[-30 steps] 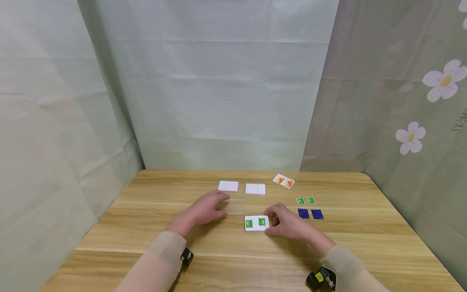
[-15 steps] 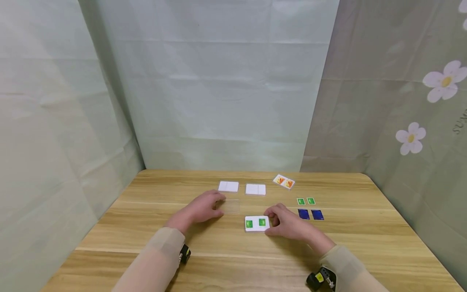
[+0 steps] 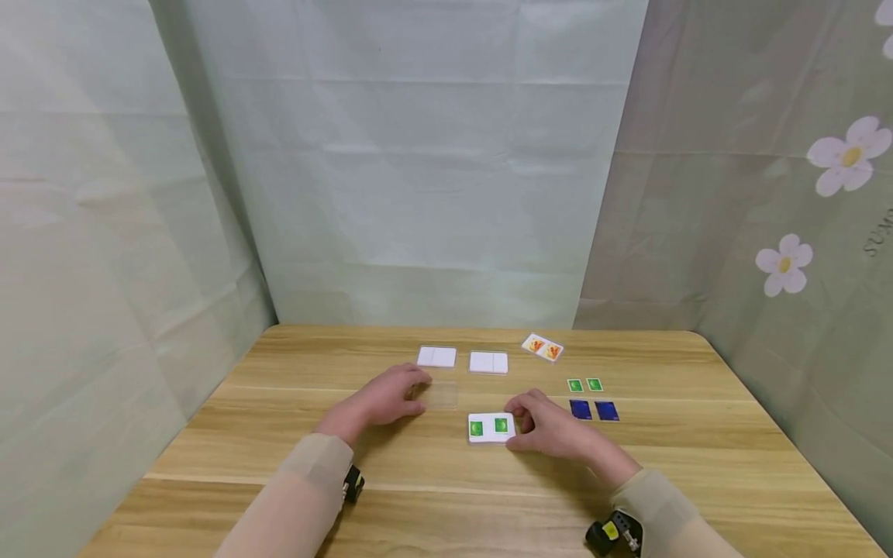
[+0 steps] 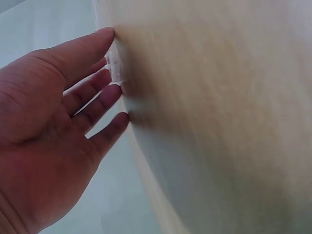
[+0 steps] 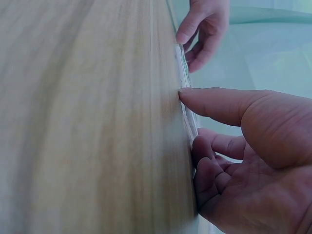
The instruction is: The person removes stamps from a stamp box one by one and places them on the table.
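In the head view my left hand (image 3: 387,397) holds a thin clear rectangular plastic piece (image 3: 443,395) at its left end, thumb and fingers spread along that edge. The left wrist view has these fingertips low at the tabletop, beside the clear edge (image 4: 115,68). My right hand (image 3: 551,425) grips the right end of a white card (image 3: 491,438) bearing two green pictures, thumb at the near corner and index finger at the far one. From the right wrist view, the thumb (image 5: 214,103) lies at the card's edge, other fingers curled against the table.
Two blank white cards (image 3: 436,356) (image 3: 488,362) in clear frames lie farther back, with an orange-pictured card (image 3: 543,346) tilted to their right. Beyond my right hand lie two small green cards (image 3: 584,384) and two dark blue ones (image 3: 594,409). Cloth (image 3: 418,194) hangs behind the wooden table (image 3: 474,504).
My left hand has shifted slightly left, and the clear plastic piece has slid left with it. The right hand and the white card have stayed in place.
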A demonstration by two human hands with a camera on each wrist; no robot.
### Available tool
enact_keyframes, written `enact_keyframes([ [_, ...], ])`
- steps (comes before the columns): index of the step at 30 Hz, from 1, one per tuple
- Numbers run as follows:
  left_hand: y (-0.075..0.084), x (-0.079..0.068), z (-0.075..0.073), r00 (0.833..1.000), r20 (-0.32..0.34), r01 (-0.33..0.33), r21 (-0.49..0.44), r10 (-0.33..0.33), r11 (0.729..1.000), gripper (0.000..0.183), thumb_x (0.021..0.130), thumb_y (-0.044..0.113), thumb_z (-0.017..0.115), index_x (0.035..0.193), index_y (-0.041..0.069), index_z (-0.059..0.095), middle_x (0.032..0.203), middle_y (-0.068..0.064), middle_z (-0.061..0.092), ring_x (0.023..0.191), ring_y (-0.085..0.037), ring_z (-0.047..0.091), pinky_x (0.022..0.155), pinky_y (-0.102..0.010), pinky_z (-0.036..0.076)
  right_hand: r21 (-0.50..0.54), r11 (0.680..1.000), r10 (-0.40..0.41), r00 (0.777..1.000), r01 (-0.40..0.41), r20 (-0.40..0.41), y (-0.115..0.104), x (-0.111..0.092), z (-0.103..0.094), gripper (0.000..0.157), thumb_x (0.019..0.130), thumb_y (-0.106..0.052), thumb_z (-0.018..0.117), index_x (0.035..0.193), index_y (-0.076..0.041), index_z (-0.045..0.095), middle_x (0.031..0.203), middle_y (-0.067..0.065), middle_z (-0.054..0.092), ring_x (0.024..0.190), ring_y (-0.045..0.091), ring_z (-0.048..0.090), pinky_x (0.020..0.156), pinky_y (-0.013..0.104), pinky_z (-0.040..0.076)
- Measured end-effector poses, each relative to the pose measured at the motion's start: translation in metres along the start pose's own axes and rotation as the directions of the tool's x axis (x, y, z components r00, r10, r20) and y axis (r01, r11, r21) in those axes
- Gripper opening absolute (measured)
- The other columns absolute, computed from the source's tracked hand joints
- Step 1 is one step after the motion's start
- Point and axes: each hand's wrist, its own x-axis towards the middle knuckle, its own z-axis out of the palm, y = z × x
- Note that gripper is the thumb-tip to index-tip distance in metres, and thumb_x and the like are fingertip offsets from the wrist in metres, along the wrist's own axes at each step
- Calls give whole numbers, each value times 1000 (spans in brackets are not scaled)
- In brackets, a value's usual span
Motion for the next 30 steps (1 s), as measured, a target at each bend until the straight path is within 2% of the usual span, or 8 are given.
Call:
enact_keyframes([
  [6, 12, -1, -2, 999, -27, 19, -16, -19, 1000, 56, 100, 15, 85, 149, -1, 64, 157, -23, 54, 144, -41, 53, 122, -56, 42, 1, 1000, 1, 1000, -1, 1, 0, 0, 0, 46, 93, -16, 92, 130, -6, 67, 116, 6, 54, 101, 22, 54, 83, 35, 49],
  [13, 45, -4, 2, 997, -69, -21, -21, 20, 1000, 57, 96, 17, 88, 146, -1, 66, 149, -22, 61, 139, -41, 55, 120, -55, 45, 2, 1000, 5, 1000, -5, -1, -2, 0, -1, 45, 92, -16, 92, 129, -7, 67, 116, 6, 54, 100, 22, 54, 83, 35, 49],
  [21, 77, -9, 17, 994, -25, -107, -35, 106, 994, 59, 93, 22, 91, 143, 0, 68, 140, -17, 66, 131, -36, 61, 113, -53, 51, 3, 1000, -5, 1000, 5, 5, 0, 0, -2, 44, 93, -17, 92, 127, -7, 67, 115, 7, 54, 100, 22, 53, 83, 34, 48],
  [30, 91, -9, 24, 997, 24, -75, -63, 77, 995, 63, 90, 25, 95, 143, 1, 68, 135, -10, 66, 113, -18, 62, 104, -40, 56, 19, 1000, 2, 1000, -2, 9, -2, -1, -2, 44, 92, -17, 92, 126, -7, 67, 116, 7, 54, 101, 23, 53, 84, 36, 48],
])
